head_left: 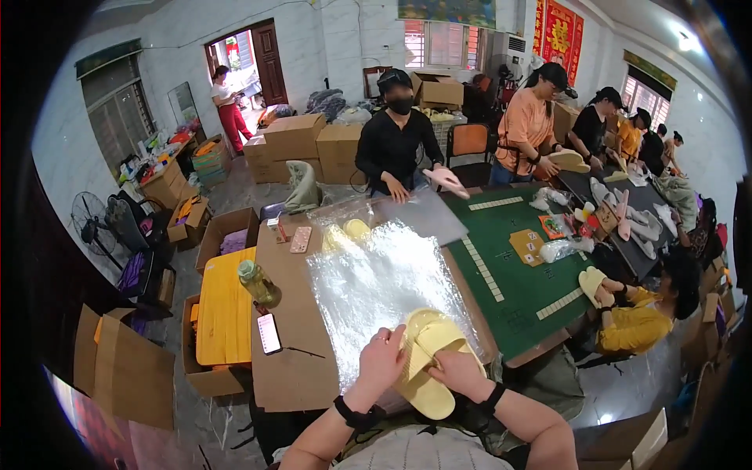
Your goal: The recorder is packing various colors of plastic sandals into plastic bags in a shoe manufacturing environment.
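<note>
At the lower centre of the frame, pale yellow slippers are held in both hands over the near edge of the worktop. Their left edge is pinched in the narrow grip of the left hand; their right side is grasped by the right hand, close to the strap. Across the centre, shiny clear plastic is spread. Left of it, a green bottle is placed near a lit phone. At upper centre, a pink slipper is held by a co-worker.
</note>
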